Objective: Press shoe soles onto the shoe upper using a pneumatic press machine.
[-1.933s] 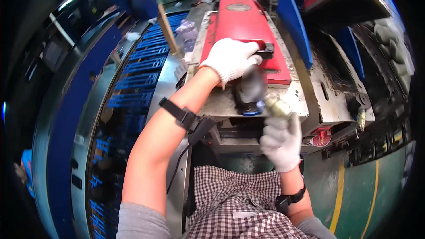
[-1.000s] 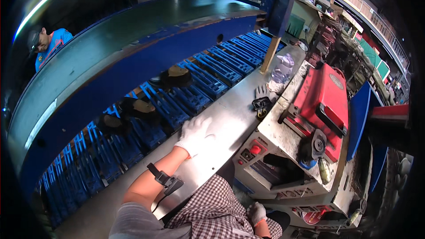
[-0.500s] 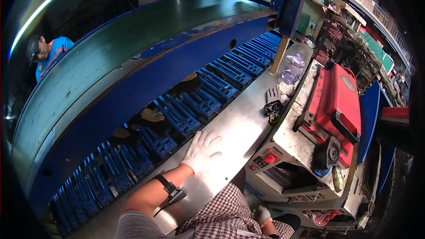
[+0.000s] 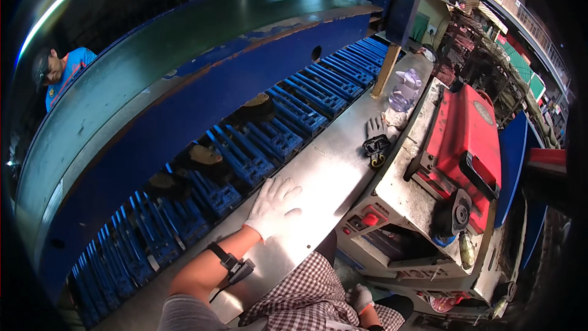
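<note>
My left hand (image 4: 272,207), in a white knit glove, lies palm down on the bare metal ledge (image 4: 331,162), fingers spread and nothing in them. A black strap with a small device (image 4: 231,263) circles that forearm. Low in the view, my right hand (image 4: 360,298), also gloved in white, rests on my lap beside the checked apron (image 4: 306,288). Its fingers look curled in, and no object shows in them. Beyond my left hand, a dark grey-and-black glove (image 4: 376,141) lies on the ledge, close to a clear plastic bottle (image 4: 405,90).
Left of the ledge runs a row of blue metal bars (image 4: 245,156) under a large blue beam (image 4: 184,107) with a green top. To the right stands a machine cabinet with a red cover (image 4: 468,141) and a red switch (image 4: 370,219). A co-worker (image 4: 61,73) is at far left.
The view has shifted slightly. My left hand stays flat on the ledge and my right hand stays on my lap. The co-worker leans a little lower behind the beam.
</note>
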`<state>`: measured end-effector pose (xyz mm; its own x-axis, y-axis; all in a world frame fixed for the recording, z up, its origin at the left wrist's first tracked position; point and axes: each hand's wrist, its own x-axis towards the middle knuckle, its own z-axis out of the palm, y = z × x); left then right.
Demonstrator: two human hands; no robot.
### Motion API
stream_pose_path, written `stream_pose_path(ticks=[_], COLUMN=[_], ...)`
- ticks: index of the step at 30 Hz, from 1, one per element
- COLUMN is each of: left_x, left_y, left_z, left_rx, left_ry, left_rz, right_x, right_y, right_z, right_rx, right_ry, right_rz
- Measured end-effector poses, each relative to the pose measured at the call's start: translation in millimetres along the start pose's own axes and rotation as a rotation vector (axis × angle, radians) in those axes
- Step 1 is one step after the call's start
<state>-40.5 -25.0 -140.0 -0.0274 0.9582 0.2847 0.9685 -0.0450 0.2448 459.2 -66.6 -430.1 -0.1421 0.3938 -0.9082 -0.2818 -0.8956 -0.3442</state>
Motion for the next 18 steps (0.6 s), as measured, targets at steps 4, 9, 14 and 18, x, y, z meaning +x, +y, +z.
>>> stream_pose_path(ticks=[4, 9, 14, 18], left_x=[6.6, 70.9, 161.9, 193.0], left_y=[-17.3, -61.9, -111.6, -209.8], left_z=[9.6, -10.9, -20.7, -0.4], left_rx=[-0.079, -1.002, -1.567, -1.461], left_ry=[0.024, 0.323, 0.46, 0.687], left_rz=[-0.021, -0.675, -1.069, -1.278], right_x=[6.5, -9.1, 39.2, 74.3], right_y=[-1.1, -2.4, 3.3, 23.3], right_z=[-5.0, 21.5, -110.6, -52.4], right_rx=[0.025, -0.037, 0.345, -0.454], right_ry=[-0.056, 0.067, -0.079, -0.129], right_rz=[-0.001, 0.014, 0.031, -0.295])
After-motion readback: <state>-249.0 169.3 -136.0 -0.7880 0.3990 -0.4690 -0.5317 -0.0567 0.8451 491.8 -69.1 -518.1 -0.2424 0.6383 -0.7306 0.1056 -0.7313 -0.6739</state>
